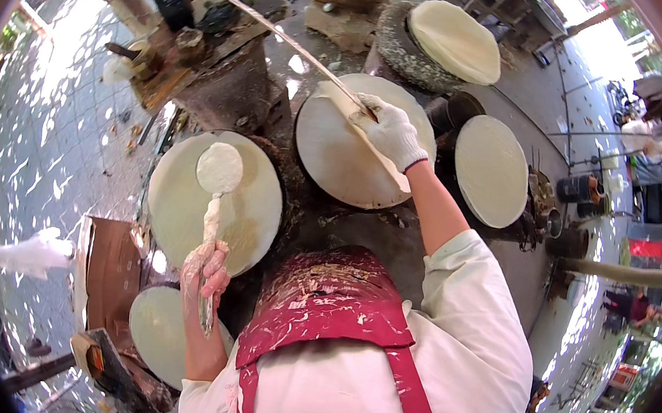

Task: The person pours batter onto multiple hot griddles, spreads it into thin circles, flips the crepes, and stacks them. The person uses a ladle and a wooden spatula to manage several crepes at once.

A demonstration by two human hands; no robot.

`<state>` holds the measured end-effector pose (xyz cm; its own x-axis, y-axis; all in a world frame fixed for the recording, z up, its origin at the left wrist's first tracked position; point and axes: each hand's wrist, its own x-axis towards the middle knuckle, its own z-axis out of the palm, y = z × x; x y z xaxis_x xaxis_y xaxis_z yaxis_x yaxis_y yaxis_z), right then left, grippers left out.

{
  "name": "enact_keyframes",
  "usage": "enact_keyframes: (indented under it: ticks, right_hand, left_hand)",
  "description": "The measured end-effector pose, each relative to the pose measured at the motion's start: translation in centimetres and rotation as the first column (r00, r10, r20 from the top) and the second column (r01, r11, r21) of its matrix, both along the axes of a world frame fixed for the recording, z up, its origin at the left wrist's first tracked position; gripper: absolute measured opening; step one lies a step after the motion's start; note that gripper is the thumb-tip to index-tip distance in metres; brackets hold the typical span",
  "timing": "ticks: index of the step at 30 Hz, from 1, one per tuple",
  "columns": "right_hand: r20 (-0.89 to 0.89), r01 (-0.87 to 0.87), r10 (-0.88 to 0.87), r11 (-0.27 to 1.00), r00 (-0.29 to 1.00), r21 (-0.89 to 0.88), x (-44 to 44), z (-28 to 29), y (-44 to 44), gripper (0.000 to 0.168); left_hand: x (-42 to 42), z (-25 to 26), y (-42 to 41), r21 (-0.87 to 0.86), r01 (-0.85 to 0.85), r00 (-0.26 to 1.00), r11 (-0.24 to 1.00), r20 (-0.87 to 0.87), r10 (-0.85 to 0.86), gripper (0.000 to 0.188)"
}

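Observation:
My bare left hand (205,269), smeared with pale batter, grips the handle of a ladle (219,167). The ladle's batter-coated round head is over a round griddle (172,209) covered with a pale, wet-looking layer. On my right hand (393,132) is a white knitted glove. It holds the near end of a long thin stick (298,49) that slants away to the upper left. Beneath the stick and glove, a thin pale sheet (339,98) appears partly lifted or folded on the middle round griddle (328,140). The gloved fingertips are partly hidden.
Another pale-covered disc (491,171) is at right, and one (155,327) at lower left behind my forearm. Thin pale sheets (457,39) lie on a round stand at the back. A cardboard box (112,275) is at left. A dark metal can (463,109) sits between discs.

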<state>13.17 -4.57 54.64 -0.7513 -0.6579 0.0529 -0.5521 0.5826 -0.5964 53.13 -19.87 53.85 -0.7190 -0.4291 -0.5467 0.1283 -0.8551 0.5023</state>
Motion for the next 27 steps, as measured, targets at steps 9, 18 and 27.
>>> enact_keyframes:
  ticks: [9,18,27]
  right_hand:
    - [0.156,0.475,-0.476,0.879,0.865,0.048,-10.5,-10.0,18.2,0.05]
    - [0.616,0.615,-0.335,0.72,0.713,-0.321,-15.7,-19.6,20.9,0.059]
    - [0.69,0.428,-0.084,0.836,0.719,-0.344,-17.6,-19.9,20.3,0.065]
  left_hand:
    - [-2.4,-0.4,1.7,0.161,-0.059,0.987,0.985,-0.138,0.082,0.031]
    - [-7.2,1.1,6.3,0.387,-0.077,0.883,0.919,-0.401,0.243,0.035]
    - [-9.2,1.8,9.9,0.348,-0.133,0.844,0.928,-0.451,0.29,0.035]
